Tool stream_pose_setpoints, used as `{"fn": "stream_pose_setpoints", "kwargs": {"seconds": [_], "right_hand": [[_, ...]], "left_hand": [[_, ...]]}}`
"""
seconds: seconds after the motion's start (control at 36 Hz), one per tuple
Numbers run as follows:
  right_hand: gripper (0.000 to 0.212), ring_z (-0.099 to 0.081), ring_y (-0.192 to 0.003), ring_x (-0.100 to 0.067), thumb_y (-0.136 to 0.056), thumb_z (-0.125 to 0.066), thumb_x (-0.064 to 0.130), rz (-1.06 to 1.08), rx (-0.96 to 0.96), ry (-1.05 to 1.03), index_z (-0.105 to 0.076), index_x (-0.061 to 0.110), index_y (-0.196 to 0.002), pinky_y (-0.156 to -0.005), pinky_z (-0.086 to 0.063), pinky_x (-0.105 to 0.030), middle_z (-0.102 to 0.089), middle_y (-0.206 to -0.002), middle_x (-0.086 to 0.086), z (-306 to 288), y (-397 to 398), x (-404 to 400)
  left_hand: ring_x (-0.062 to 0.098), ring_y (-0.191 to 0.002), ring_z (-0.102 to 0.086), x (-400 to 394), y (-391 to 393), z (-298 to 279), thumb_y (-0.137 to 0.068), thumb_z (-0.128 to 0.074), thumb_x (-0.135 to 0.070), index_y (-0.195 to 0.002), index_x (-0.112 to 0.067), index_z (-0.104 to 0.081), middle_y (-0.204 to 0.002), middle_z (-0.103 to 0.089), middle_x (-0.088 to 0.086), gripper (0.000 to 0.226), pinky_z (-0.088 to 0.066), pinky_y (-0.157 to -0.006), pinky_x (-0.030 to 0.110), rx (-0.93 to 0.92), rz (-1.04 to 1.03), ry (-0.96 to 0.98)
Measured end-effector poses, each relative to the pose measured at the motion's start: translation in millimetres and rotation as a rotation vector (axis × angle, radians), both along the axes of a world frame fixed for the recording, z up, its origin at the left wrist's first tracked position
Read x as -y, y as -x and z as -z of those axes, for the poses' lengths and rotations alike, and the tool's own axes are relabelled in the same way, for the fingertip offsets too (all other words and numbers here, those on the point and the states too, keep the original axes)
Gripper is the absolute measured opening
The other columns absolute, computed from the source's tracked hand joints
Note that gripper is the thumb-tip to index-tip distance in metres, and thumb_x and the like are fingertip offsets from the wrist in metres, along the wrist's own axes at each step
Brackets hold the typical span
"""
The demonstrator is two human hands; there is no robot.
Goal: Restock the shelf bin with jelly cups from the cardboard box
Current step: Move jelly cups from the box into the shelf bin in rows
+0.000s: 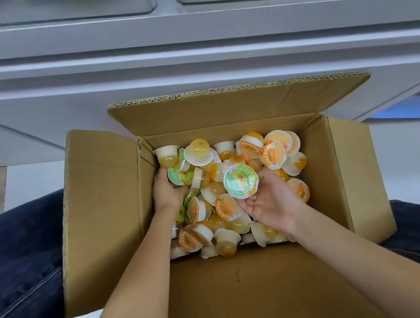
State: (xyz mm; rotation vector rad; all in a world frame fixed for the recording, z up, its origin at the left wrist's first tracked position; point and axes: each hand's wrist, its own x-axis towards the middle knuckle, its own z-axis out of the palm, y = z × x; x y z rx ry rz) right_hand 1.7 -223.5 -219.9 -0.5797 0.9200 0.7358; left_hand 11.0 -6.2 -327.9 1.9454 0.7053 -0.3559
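Note:
An open cardboard box sits between my knees, holding several jelly cups with orange or green lids in a loose heap. My left hand reaches in at the box's left side, its fingers curled round green-lidded cups. Palm up over the middle of the heap, my right hand holds a green-lidded jelly cup at its fingertips. Clear shelf bins run along the top of the view; their contents are blurred.
A grey shelf edge crosses the view above the box. My dark trouser legs flank the box on both sides, over a pale floor. The box's near flap lies open toward me under my forearms.

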Motion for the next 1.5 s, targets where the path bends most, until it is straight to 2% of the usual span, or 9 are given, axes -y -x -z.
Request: {"fn": "stream_pose_setpoints", "kwargs": {"seconds": [0.17, 0.31, 0.56, 0.69, 0.78, 1.06, 1.19, 1.33, 1.5], "right_hand": [[0.021, -0.065, -0.086, -0.019, -0.092, -0.049, 0.021, 0.014, 0.002, 0.000, -0.059, 0.008, -0.105, -0.080, -0.054, -0.026, -0.070, -0.092, -0.011, -9, 7, 1], [0.032, -0.063, -0.093, -0.020, -0.091, -0.051, 0.022, 0.022, 0.015, -0.010, -0.056, 0.007, -0.119, -0.076, -0.056, -0.027, -0.068, -0.103, -0.013, -17, 11, 7], [0.030, -0.062, -0.092, -0.019, -0.090, -0.053, 0.020, 0.033, 0.128, 0.037, -0.057, 0.009, -0.118, -0.082, -0.054, -0.029, -0.062, -0.104, -0.010, -67, 3, 10], [0.023, -0.062, -0.091, -0.024, -0.090, -0.045, 0.017, -0.071, 0.318, 0.081, -0.056, 0.006, -0.107, -0.067, -0.057, -0.026, -0.061, -0.102, -0.014, -123, -13, 18], [0.030, -0.059, -0.102, -0.027, -0.090, -0.046, 0.015, -0.063, 0.443, 0.071, -0.056, 0.004, -0.115, -0.070, -0.059, -0.029, -0.060, -0.112, -0.017, -163, -22, 28], [0.044, -0.062, -0.106, -0.007, -0.073, -0.074, 0.006, -0.438, 1.405, 0.703, -0.062, 0.016, -0.114, -0.086, -0.048, -0.016, -0.067, -0.114, 0.008, -277, -23, 36], [0.046, -0.059, -0.114, -0.012, -0.071, -0.073, 0.009, -0.480, 1.495, 0.632, -0.061, 0.013, -0.116, -0.091, -0.050, -0.022, -0.064, -0.116, 0.005, -281, -27, 38], [0.045, -0.059, -0.114, -0.014, -0.072, -0.074, 0.007, -0.494, 1.505, 0.671, -0.064, 0.023, -0.113, -0.093, -0.051, -0.028, -0.063, -0.115, 0.010, -276, -27, 40], [0.048, -0.060, -0.113, -0.017, -0.072, -0.071, 0.005, -0.430, 1.507, 0.612, -0.062, 0.020, -0.117, -0.091, -0.052, -0.026, -0.064, -0.118, 0.005, -277, -28, 38]], "left_hand": [[0.024, -0.085, -0.064, 13, 13, -19, -0.074, -0.075, -0.010, -0.090, -0.017, -0.047, -0.090, -0.066, 0.006, 0.033, -0.045, -0.068, 0.028, 0.127, -0.028, -0.146], [0.019, -0.073, -0.055, 17, 22, -41, -0.072, -0.079, -0.014, -0.085, -0.015, -0.038, -0.082, -0.055, 0.001, 0.043, -0.033, -0.053, 0.017, 0.160, -0.037, -0.222], [0.007, -0.090, -0.054, 52, 38, -133, -0.072, -0.078, -0.022, -0.113, -0.022, -0.056, -0.106, -0.059, -0.012, 0.047, -0.041, -0.072, 0.022, 0.377, 0.112, -0.213], [-0.005, -0.075, -0.048, 68, 13, -216, -0.064, -0.083, -0.020, -0.108, -0.021, -0.060, -0.089, -0.056, -0.018, 0.049, -0.035, -0.068, 0.009, 0.582, 0.302, -0.130], [0.003, -0.089, -0.055, 57, 2, -267, -0.061, -0.086, -0.027, -0.107, -0.023, -0.062, -0.097, -0.063, -0.015, 0.051, -0.044, -0.079, 0.022, 0.632, 0.468, -0.152], [0.022, -0.101, -0.066, 49, -10, -377, -0.056, -0.089, -0.015, -0.110, -0.019, -0.063, -0.113, -0.067, 0.004, 0.060, -0.051, -0.093, 0.034, 0.439, 0.564, 0.348], [0.007, -0.088, -0.067, 54, -12, -388, -0.063, -0.081, -0.010, -0.101, -0.021, -0.067, -0.093, -0.074, -0.004, 0.042, -0.052, -0.078, 0.017, 0.465, 0.480, 0.614], [0.023, -0.105, -0.065, 58, -15, -381, -0.061, -0.078, -0.022, -0.119, -0.013, -0.062, -0.112, -0.070, 0.009, 0.061, -0.053, -0.087, 0.028, 0.412, 0.436, 0.718], [0.019, -0.092, -0.068, 68, -16, -376, -0.070, -0.071, -0.007, -0.120, -0.007, -0.059, -0.105, -0.070, 0.013, 0.052, -0.056, -0.077, 0.026, 0.365, 0.347, 0.879]]}}
